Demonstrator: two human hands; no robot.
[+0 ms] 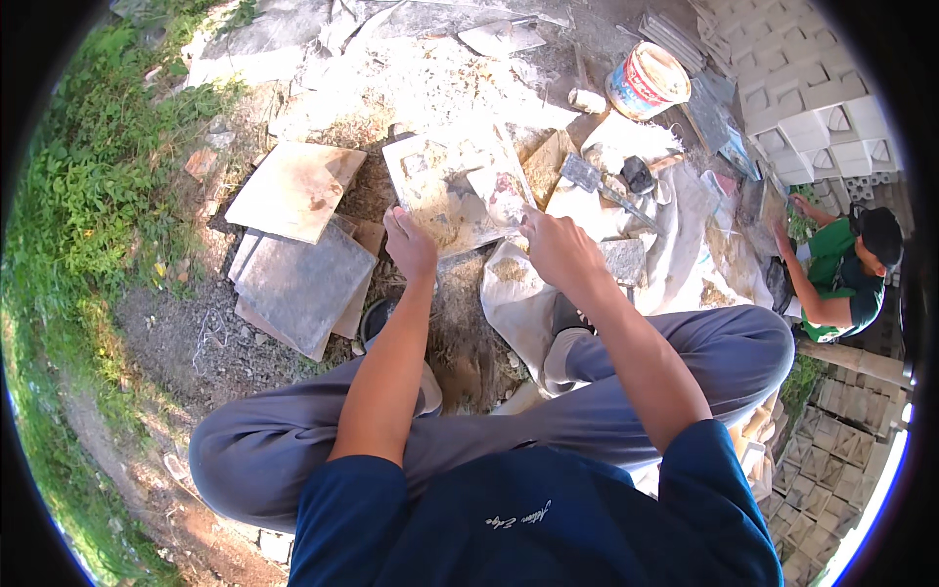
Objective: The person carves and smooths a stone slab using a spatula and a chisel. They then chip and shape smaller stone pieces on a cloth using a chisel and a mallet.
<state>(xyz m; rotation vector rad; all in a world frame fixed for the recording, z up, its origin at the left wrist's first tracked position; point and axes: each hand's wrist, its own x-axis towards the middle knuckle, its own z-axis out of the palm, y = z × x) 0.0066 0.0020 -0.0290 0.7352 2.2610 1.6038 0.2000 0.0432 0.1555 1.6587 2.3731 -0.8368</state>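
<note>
- Nearby, on the near side of the square slab (440, 196), two bent legs in grey trousers (279, 440) are spread apart.
- At the slab's near left edge, the left hand (411, 245) is placed with its fingers extended; whether the edge is gripped or only touched cannot be told.
- By the slab's near right corner, the right hand (565, 252) is closed around the end of a flat-bladed tool (501, 194), whose handle is hidden by the fingers. The blade is pointed left and away over the slab's right part; whether the slab is touched by it cannot be told.
- The slab itself is set between the hands and just beyond them, its face marked by grey and tan patches.
- Left of the slab, flat tiles (303, 284) are piled unevenly.
- Right of the slab, a grey-bladed tool (580, 173) is laid on pale sheeting (675, 259).
- Beyond the slab, to the right, a bucket (648, 83) is stood.
- Well to the slab's right, a person in green (836, 279) is seen near stacked pale blocks (822, 108).
</note>
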